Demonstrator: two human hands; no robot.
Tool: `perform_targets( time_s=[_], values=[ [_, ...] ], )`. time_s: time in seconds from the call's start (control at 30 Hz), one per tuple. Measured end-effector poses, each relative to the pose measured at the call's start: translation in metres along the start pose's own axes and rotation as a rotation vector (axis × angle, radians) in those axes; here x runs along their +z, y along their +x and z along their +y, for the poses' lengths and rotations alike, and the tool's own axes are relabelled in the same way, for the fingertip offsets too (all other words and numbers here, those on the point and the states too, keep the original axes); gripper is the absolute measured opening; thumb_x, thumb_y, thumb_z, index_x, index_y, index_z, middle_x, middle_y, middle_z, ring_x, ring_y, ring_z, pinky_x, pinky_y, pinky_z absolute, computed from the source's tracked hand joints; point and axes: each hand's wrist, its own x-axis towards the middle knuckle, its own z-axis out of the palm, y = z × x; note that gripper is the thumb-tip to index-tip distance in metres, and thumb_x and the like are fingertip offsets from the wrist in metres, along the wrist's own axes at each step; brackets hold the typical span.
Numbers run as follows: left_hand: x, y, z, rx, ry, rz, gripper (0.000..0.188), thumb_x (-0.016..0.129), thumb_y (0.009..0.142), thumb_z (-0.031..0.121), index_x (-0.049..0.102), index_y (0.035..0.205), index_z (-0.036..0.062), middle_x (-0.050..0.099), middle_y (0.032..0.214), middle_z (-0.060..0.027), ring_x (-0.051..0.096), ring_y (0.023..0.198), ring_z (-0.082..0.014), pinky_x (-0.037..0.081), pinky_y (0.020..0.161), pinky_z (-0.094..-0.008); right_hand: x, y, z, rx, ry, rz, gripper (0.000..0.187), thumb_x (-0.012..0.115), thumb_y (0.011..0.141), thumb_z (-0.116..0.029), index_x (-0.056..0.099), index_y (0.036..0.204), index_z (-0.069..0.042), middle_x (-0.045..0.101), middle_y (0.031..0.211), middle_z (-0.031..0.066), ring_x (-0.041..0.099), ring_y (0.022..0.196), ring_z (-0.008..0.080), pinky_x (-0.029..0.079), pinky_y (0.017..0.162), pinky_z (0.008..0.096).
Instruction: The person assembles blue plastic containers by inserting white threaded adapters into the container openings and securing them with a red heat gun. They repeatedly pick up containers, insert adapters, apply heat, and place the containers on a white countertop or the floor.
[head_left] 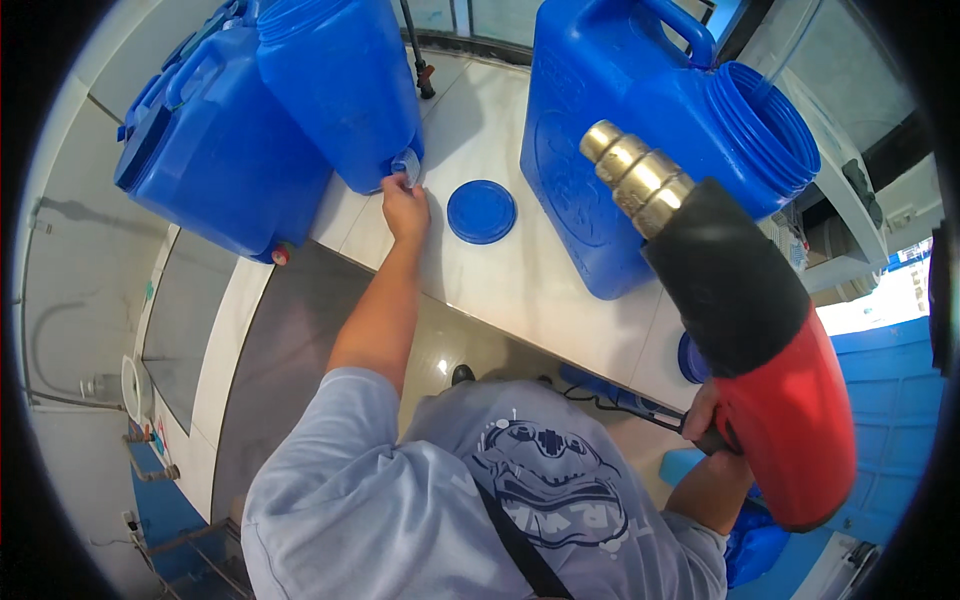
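Note:
My left hand [405,210] reaches to the lower front corner of an upright blue water jug [345,85]. Its fingers pinch a small translucent plastic piece [405,166] at the jug's low outlet; the fingers partly cover it. In my right hand [703,418], the grip of a red and black heat gun [790,400] is held. The gun's stepped metal nozzle [640,180] points up and left, in front of a large blue jug [590,110] with an open threaded mouth. A round blue lid [481,211] lies on the white tiled counter [480,275] between the jugs.
Another blue jug [230,140] with a red-tipped spout [281,255] stands at the counter's left edge. A second blue lid [692,358] lies near the front edge, partly behind the heat gun. A dark cord [640,408] runs beside my right hand. Shelving [840,235] stands at right.

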Motion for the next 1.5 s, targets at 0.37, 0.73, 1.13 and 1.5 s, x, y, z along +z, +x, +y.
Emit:
perform_targets(
  time_s=[0.37,0.73,1.13,1.5],
  values=[
    [0.022,-0.002,0.021,-0.005,-0.25,0.288,0.07,0.078,0.086,0.028,0.048,0.139,-0.0041,0.066,0.125,-0.0229,0.065,0.114,-0.0319,0.048,0.1,-0.0384,0.032,0.034,0.032,0.283,-0.04,0.034,0.056,0.068,0.069,-0.008,0.054,0.121,0.006,0.063,0.082,0.0097,0.062,0.076,0.0181,0.051,0.07,0.0301],
    [0.013,-0.003,0.016,-0.023,-0.463,0.185,0.046,0.068,0.092,0.009,0.05,0.133,-0.002,0.067,0.121,-0.0184,0.066,0.112,-0.0242,0.05,0.097,-0.0338,0.067,0.079,0.087,0.311,0.06,0.081,0.03,0.07,0.077,-0.007,0.062,0.104,0.002,0.064,0.089,0.0079,0.062,0.076,0.0149,0.051,0.068,0.0297],
    [0.004,0.002,-0.011,0.06,-0.776,-0.09,0.062,0.038,0.082,-0.017,0.039,0.143,-0.0018,0.05,0.141,-0.0219,0.05,0.135,-0.0278,0.036,0.116,-0.0357,0.134,0.159,0.151,0.499,0.306,0.02,0.021,0.065,0.082,-0.003,0.063,0.103,0.002,0.065,0.091,0.0075,0.062,0.074,0.0138,0.052,0.066,0.0303],
    [0.002,0.006,-0.024,0.088,-0.885,-0.165,0.057,0.034,0.084,-0.02,0.041,0.139,-0.004,0.051,0.139,-0.021,0.049,0.135,-0.0278,0.037,0.118,-0.0372,0.142,0.129,0.141,0.537,0.232,0.048,0.028,0.068,0.08,-0.009,0.063,0.106,0.001,0.065,0.082,0.0081,0.063,0.072,0.0159,0.049,0.067,0.0285]
  ],
)
